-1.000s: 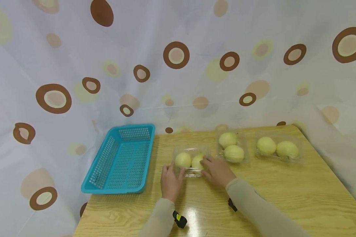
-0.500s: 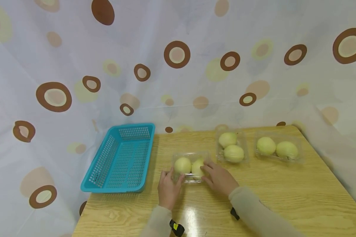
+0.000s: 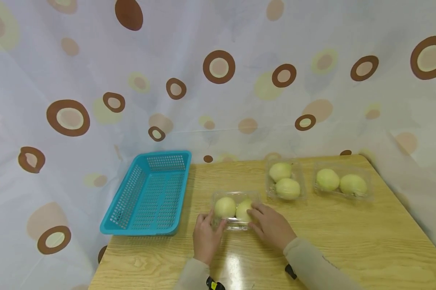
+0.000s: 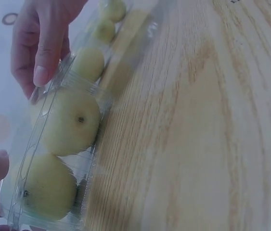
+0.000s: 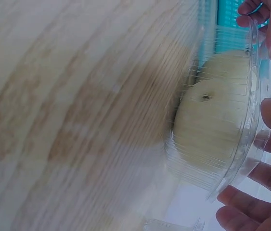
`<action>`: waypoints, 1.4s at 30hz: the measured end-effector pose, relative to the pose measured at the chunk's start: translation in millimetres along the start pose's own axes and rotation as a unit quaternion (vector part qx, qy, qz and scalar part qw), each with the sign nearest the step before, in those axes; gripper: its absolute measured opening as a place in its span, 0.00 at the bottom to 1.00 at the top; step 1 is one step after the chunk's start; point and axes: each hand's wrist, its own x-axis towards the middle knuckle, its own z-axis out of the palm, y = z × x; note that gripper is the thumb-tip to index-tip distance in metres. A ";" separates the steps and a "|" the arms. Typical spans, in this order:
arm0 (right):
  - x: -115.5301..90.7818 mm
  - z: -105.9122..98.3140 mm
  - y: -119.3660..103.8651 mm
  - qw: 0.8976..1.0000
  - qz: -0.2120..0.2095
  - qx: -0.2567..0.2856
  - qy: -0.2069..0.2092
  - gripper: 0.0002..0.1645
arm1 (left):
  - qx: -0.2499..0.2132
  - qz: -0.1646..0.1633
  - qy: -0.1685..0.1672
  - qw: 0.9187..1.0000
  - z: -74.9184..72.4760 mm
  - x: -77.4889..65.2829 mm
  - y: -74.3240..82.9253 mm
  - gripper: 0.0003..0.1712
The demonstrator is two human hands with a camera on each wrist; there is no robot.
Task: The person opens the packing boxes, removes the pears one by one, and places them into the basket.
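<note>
Watching through the head view, I have both hands on a clear plastic box point(image 3: 236, 228) near the middle of the wooden counter point(image 3: 366, 241). My left hand point(image 3: 207, 239) grips its left end, the thumb at the near corner and the other fingers along the side. My right hand point(image 3: 273, 225) holds the opposite end, fingers bent over the edge and set a little apart from one another; the right wrist view shows its thumb and fingertips against the clear rim. I cannot tell how hard either hand presses. Through the plastic I see two pale yellow-green fruits, the left fruit point(image 3: 225, 207) and the right fruit point(image 3: 243, 210), lying side by side.

Beyond the right hand, and apart from it, a second box point(image 3: 298, 171) sits with two similar fruits, one behind the other. A third box point(image 3: 368, 183) lies farther right, just beside the second, its two fruits set across from left to right. Off to my left is a blue basket point(image 3: 156, 201) with slotted sides, apart from the gripped box and near the counter's left edge. Pale sleeves cover the forearms, and a black device point(image 3: 215, 284) with a yellow patch shows by the left wrist. Behind everything hangs a white curtain point(image 3: 239, 36) printed with brown rings and tan and yellow spots.
</note>
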 end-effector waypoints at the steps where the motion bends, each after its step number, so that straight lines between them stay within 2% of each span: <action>1: -0.8 0.6 -0.3 1.000 -0.002 -0.002 0.001 0.24 | 0.001 0.001 0.002 1.000 -0.5 -0.6 0.3 0.36; 18: -4.6 3.1 -2.1 0.999 -0.009 -0.009 0.030 0.25 | 0.005 0.041 0.020 0.999 1.8 -3.3 -6.2 0.35; 22: -5.0 2.8 -3.3 0.999 -0.017 -0.015 0.035 0.25 | -0.006 0.029 0.013 0.999 0.9 -3.5 -6.5 0.34; 29: -4.4 3.4 -5.5 0.999 -0.020 -0.028 0.017 0.24 | -0.043 -0.013 -0.028 0.999 -2.6 -5.0 -8.3 0.33; 37: -5.1 0.9 -7.0 0.999 -0.024 -0.030 0.009 0.24 | -0.072 -0.007 -0.038 0.997 -3.7 -7.8 -14.0 0.32; 42: -6.8 0.6 -6.6 0.999 -0.024 -0.027 0.000 0.24 | -0.080 -0.022 -0.049 0.995 -4.5 -9.8 -17.9 0.32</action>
